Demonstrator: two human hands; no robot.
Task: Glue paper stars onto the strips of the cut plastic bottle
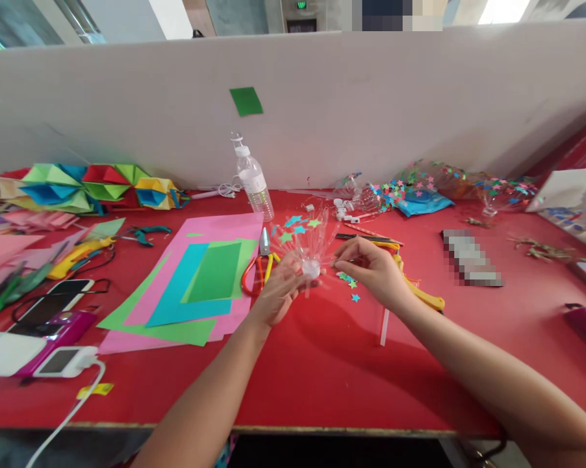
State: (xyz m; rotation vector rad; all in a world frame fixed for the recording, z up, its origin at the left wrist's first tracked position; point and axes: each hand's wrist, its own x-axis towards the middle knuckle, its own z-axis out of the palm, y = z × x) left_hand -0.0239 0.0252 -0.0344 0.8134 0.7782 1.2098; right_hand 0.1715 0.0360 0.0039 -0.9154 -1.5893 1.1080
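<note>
Head view, left hand point(279, 291) holding bottleneck point(311, 267), right hand point(375, 268) pinched

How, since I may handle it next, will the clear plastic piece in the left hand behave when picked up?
The clear plastic piece is probably light, looking thin and see-through. Its narrow strips, fanning out among stars, would likely flex. Its round neck suggests it might roll.

Glossy clear-plastic bottle top point(311, 267), matt paper sheets point(212, 273), smooth tabletop point(317, 383)
</note>
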